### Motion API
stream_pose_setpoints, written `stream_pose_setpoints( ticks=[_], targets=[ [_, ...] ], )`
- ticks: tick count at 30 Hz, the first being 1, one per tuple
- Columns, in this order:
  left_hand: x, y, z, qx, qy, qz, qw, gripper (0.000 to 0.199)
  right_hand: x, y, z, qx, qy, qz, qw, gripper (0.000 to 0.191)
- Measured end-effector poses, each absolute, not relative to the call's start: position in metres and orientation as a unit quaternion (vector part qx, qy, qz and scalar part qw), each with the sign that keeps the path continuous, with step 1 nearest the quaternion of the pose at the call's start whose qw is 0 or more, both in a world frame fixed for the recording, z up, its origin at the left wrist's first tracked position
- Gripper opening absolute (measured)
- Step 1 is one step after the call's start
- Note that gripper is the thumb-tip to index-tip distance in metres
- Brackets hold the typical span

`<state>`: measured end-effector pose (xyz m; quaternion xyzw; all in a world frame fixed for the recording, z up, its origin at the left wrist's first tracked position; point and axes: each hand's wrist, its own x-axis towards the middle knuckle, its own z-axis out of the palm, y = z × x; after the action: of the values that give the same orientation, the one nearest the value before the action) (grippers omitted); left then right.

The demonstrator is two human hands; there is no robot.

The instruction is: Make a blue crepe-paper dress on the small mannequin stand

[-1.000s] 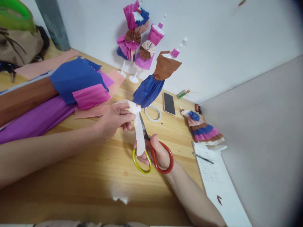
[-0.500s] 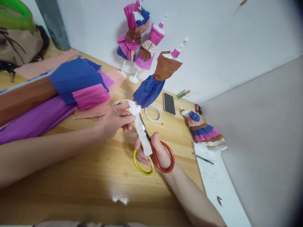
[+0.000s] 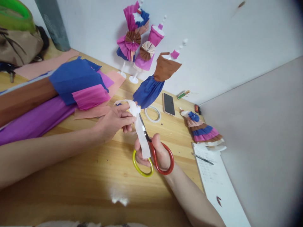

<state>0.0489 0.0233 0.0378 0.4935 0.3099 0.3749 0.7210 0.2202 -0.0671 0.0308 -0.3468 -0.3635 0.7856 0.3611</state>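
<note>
My left hand (image 3: 118, 119) pinches a white paper strip (image 3: 142, 138) near its upper bend, and the strip's lower end hangs over the scissors. In my right hand (image 3: 159, 153) are scissors (image 3: 147, 136) with one red and one yellow handle loop. The blades point up and away, beside the strip; whether they touch it I cannot tell. Just beyond my hands stands a small mannequin (image 3: 157, 75) in a brown paper top and blue paper skirt, its white base partly behind the strip. A roll of double-sided tape (image 3: 152, 114) lies right of the strip.
Crepe paper sheets (image 3: 77, 78) in several colours spread across the left. Two dressed mannequins (image 3: 134, 42) stand against the wall. A phone (image 3: 168, 104), a layered paper dress figure (image 3: 203, 129) and written paper (image 3: 208, 170) with a pen (image 3: 203, 159) lie on the right.
The lower end of the white strip has swung slightly left and down. Both hands keep nearly the same place and grip.
</note>
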Motion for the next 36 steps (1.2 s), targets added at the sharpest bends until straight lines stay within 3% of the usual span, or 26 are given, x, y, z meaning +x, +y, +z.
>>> stream_pose_setpoints(
  ticks=[11, 26, 36],
  targets=[
    [0.0494, 0.021, 0.032, 0.519, 0.303, 0.365, 0.711, 0.032, 0.2199, -0.0662, 0.0242, -0.316, -0.369, 0.789, 0.376, 0.067],
    [0.0463, 0.0207, 0.0329, 0.553, 0.321, 0.361, 0.679, 0.021, 0.2204, -0.0671, 0.032, -0.389, -0.383, 0.747, 0.381, 0.063],
    [0.0473, 0.0173, 0.0317, 0.544, 0.346, 0.353, 0.678, 0.055, 0.2196, -0.0683, 0.0282, -0.359, -0.389, 0.765, 0.368, 0.065]
  ],
)
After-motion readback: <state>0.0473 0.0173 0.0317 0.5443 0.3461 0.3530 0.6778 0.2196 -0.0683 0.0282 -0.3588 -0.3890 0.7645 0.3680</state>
